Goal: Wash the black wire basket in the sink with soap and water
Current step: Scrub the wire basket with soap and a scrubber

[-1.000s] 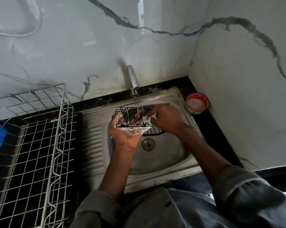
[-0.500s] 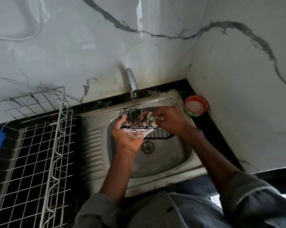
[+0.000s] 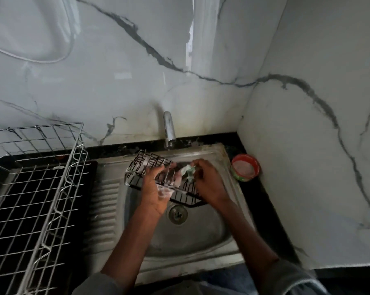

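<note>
Left hand [image 3: 156,188] grips basket [image 3: 150,167] (soapy); right hand [image 3: 209,184] scrubs.

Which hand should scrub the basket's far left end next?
Right: the right hand already holds the green scrub pad, while the left hand steadies the black wire basket.

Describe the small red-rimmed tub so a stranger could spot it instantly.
Find the steel sink in the corner of the marble walls. On the black counter right of it sits the tub. It is the only round, red-rimmed thing there, holding something whitish.
</note>
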A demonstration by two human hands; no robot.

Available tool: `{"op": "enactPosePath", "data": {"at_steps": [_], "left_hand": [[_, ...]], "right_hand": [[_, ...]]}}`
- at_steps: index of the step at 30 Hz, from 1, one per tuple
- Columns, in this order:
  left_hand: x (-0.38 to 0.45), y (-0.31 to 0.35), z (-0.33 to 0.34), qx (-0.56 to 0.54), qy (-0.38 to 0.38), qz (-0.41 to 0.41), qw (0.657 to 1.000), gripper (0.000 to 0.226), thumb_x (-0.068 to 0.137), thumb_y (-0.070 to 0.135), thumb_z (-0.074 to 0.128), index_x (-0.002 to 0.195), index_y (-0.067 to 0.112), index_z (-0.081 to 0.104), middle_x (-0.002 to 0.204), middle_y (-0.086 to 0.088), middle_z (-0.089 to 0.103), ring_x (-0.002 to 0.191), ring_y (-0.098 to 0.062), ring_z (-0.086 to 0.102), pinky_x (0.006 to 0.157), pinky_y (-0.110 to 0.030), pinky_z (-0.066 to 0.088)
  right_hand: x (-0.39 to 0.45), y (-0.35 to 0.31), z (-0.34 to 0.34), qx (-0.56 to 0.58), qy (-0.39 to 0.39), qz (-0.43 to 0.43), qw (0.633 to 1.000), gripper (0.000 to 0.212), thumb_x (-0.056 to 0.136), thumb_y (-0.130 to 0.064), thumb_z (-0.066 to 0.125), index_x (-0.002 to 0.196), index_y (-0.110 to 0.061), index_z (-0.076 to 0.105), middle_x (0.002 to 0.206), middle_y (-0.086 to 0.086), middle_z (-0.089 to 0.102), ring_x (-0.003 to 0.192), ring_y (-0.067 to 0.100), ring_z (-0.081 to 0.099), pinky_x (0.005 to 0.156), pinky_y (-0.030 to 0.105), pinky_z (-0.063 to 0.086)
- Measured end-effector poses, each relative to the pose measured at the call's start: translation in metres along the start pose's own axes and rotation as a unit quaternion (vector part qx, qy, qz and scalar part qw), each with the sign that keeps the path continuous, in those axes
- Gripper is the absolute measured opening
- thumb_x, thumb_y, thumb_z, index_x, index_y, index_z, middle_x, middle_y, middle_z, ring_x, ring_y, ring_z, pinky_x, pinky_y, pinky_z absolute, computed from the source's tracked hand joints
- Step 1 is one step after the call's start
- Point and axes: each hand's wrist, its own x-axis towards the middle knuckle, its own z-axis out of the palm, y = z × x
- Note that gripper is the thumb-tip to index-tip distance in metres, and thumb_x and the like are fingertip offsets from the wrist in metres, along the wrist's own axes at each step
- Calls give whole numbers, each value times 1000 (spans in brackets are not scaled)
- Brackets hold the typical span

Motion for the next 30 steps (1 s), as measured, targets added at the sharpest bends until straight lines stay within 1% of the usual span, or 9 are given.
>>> {"op": "enactPosePath", "data": {"at_steps": [2, 5, 7, 10, 12, 16, 20, 26, 30], "left_hand": [[8, -13, 1, 117, 60, 55, 990, 57, 92, 15, 67, 143, -1, 49, 111, -24, 68, 66, -23, 69, 49, -26, 56], [6, -24, 6, 194, 104, 97, 971, 108, 52, 60, 93, 141, 9, 59, 132, -17, 68, 102, -28, 73, 95, -48, 57], [8, -29, -1, 146, 76, 64, 984, 126, 46, 67, 95, 149, 8, 51, 149, -23, 55, 138, -42, 53, 113, -62, 41], [-14, -24, 7, 78, 32, 45, 995, 84, 89, 56, 68, 152, 4, 47, 136, -24, 63, 118, -36, 70, 101, -50, 56], [-14, -22, 0, 21, 10, 41, 999, 68, 98, 57, 58, 145, 9, 54, 134, -23, 66, 119, -37, 69, 103, -52, 54], [-16, -10, -7, -76, -17, 22, 997, 57, 93, 75, 51, 125, 29, 60, 144, -21, 55, 135, -44, 51, 115, -63, 37], [-16, -7, -7, -49, -42, 0, 998, 74, 84, 88, 48, 128, 30, 57, 140, -22, 52, 135, -46, 50, 117, -67, 31], [-22, 1, -4, -9, -63, -37, 997, 96, 81, 82, 62, 148, 16, 46, 149, -27, 50, 136, -50, 50, 111, -72, 36], [-23, 5, -10, 2, -46, -44, 998, 94, 78, 76, 74, 145, 18, 45, 148, -29, 47, 132, -51, 51, 108, -71, 42]], "right_hand": [[1, 0, 0, 22, 2, -3, 1000, 38, 81, 8, 54, 105, -17, 68, 105, 2, 72, 100, 17, 67, 94, 35, 53], [10, -6, -2, 28, 8, 18, 999, 33, 85, 1, 59, 104, -25, 67, 100, -7, 73, 94, 10, 68, 89, 36, 56], [10, -12, 1, 28, 13, 23, 999, 32, 87, 0, 58, 104, -25, 67, 99, -12, 69, 93, 7, 65, 88, 29, 53], [8, -21, 3, 13, 8, 15, 1000, 33, 87, 0, 58, 102, -27, 68, 97, -15, 68, 91, 2, 62, 80, 18, 47], [7, -19, 4, 13, -7, 13, 1000, 31, 87, -1, 59, 100, -27, 69, 99, -14, 72, 87, -1, 64, 72, 8, 47], [6, -18, 2, -4, -17, 17, 1000, 27, 88, -10, 62, 104, -29, 72, 100, -11, 75, 87, 5, 70, 80, 29, 57], [12, -33, -4, -160, 51, -62, 984, 28, 83, -7, 65, 103, -24, 73, 107, 1, 75, 101, 25, 69, 96, 42, 51], [-2, -55, 1, -145, -126, -141, 971, 25, 84, -7, 71, 107, -16, 77, 107, 5, 74, 97, 21, 69, 95, 34, 55], [-4, -39, 3, -118, -103, -140, 978, 27, 83, -7, 72, 106, -18, 79, 104, 3, 77, 89, 17, 72, 86, 34, 60]]}}
